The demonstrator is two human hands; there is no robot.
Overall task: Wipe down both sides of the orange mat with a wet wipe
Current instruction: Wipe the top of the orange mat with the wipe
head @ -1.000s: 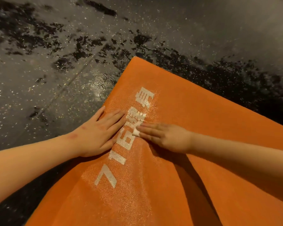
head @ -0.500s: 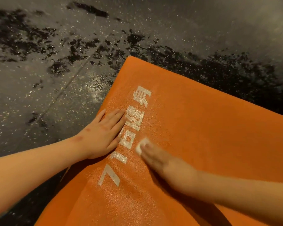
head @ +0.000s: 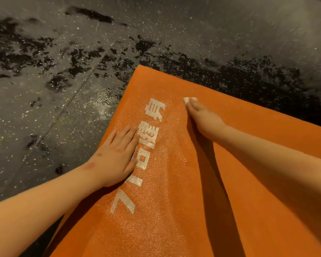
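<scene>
The orange mat point(head: 248, 164) lies flat on the floor, one corner pointing away from me, with white printed characters running along its left edge. My left hand point(head: 117, 154) rests flat near that left edge, fingers straight, beside the print. My right hand point(head: 202, 117) stretches toward the far corner with straight fingers. It presses a small folded white wet wipe point(head: 189, 99) onto the mat. Only the wipe's front edge shows past the fingertips.
A dark grey speckled floor point(head: 63, 89) with black wet-looking patches surrounds the mat on the left and far side. A seam line runs diagonally across the floor toward the mat's left edge.
My right hand slid the wipe back toward me across the white print, then pushed it far forward toward the mat's corner. My left hand stayed flat at the left edge.
</scene>
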